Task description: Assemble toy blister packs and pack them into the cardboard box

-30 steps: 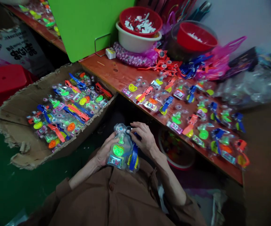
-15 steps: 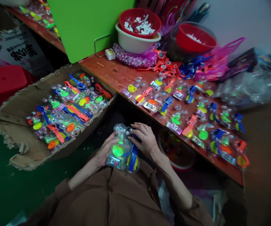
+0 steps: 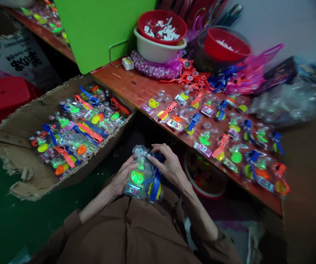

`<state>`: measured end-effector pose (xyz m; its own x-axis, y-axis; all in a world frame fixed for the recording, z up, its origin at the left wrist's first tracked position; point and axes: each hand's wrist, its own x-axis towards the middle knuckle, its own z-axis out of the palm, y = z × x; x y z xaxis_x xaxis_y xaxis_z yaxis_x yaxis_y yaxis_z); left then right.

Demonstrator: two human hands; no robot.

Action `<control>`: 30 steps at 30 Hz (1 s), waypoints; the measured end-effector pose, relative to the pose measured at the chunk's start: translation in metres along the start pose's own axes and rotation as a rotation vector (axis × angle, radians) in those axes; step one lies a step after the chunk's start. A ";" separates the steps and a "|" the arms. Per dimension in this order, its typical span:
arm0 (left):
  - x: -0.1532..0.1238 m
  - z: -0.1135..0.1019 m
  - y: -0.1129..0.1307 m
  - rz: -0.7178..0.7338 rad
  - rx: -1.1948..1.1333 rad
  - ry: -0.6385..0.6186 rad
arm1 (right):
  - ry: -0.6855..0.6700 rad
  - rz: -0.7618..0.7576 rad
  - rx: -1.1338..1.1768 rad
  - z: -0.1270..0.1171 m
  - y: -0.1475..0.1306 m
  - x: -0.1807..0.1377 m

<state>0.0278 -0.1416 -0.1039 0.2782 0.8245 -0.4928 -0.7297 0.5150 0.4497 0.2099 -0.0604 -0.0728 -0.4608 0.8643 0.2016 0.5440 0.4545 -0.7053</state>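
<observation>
- One brown buttoned shirt (image 3: 105, 229) lies nearest us.
- Just beyond it we see a clear blister pack (image 3: 145, 174), held in front of the shirt between both hands. In it sit a green toy pacifier (image 3: 137, 177), a shiny packet (image 3: 133, 190), a blue toy watch (image 3: 155, 187) and, at the top, an eyeball-like ball (image 3: 140, 151).
- Our left hand (image 3: 122, 176) grasps the pack's left side, thumb over the front.
- Our right hand (image 3: 169, 163) bends at the upper right corner, thumb and fingers close together; we cannot tell whether they pinch anything.
- Below the table edge, to our right, stands a round basin (image 3: 199, 188), its contents dim.
- To our left, a torn cardboard box (image 3: 9, 137) holds many filled packs (image 3: 72, 128).
- Across the red-brown table (image 3: 119, 87) we have more filled packs laid out.
- Behind them lie heaps of orange toy watches (image 3: 193, 77) and blue toy watches (image 3: 220, 80).
- Farther back, a red basin (image 3: 183, 25) of white pieces rests in a white basin (image 3: 152, 51), beside a green board (image 3: 100, 33).
</observation>
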 end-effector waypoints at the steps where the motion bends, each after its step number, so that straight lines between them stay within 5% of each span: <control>1: 0.000 0.000 0.000 -0.005 0.003 0.003 | 0.012 0.025 0.010 0.002 0.001 -0.001; 6: -0.001 -0.001 0.000 -0.025 0.011 0.035 | -0.006 0.155 0.081 0.006 0.003 -0.003; 13: 0.001 0.000 -0.002 -0.015 -0.003 0.049 | 0.096 -0.110 -0.158 0.006 0.000 -0.005; 30: 0.004 -0.003 -0.003 -0.010 -0.002 0.041 | 0.132 -0.412 -0.454 -0.003 0.008 -0.004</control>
<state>0.0291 -0.1408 -0.1091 0.2593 0.8088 -0.5278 -0.7282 0.5227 0.4432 0.2186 -0.0595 -0.0770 -0.6213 0.6046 0.4985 0.5972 0.7772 -0.1983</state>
